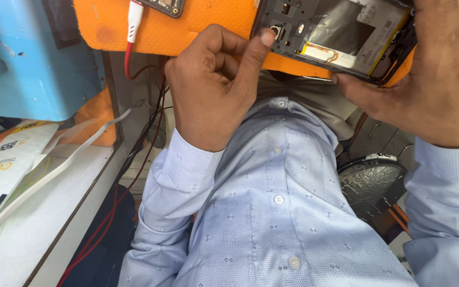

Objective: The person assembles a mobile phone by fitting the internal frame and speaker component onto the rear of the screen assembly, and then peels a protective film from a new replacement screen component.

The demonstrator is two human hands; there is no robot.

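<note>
Opened black smartphone (336, 37) with its back cover off, silver battery and inner frame exposed, lies on an orange rubber work mat (187, 29) at the bench edge. Left hand (216, 87) has fingers curled together, thumb tip pressing the phone's upper corner. Right hand (426, 79) clamps the phone's opposite edge; a red-and-white cable (133, 26) lies nearby.

Lying across the top, an orange mat (197, 26); standing at left, a blue box (38, 69) above a white speckled counter (43, 223); trailing down its edge, red and black wires (134, 175).
</note>
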